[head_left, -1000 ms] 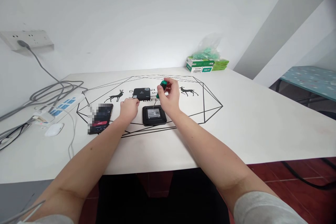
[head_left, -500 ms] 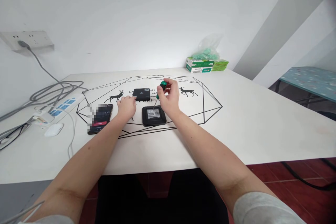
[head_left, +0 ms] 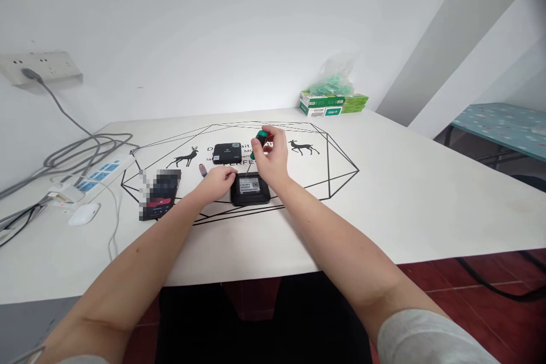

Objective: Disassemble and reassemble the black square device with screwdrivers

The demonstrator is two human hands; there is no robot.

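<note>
Left of centre on the counter (head_left: 426, 199), just beside a small pinkish object (head_left: 202, 170), the left hand's (head_left: 218, 183) fingers curl at the far-left corner of a labelled black device (head_left: 249, 185); whether they grip it cannot be told. Right of them the device lies flat, label up, and a green-handled screwdriver (head_left: 261, 137), grasped in the right hand's (head_left: 273, 160) fingers, slants down to its far edge. The step seems to be working the screwdriver there, which calls for a braced device and a well-seated tip.
</note>
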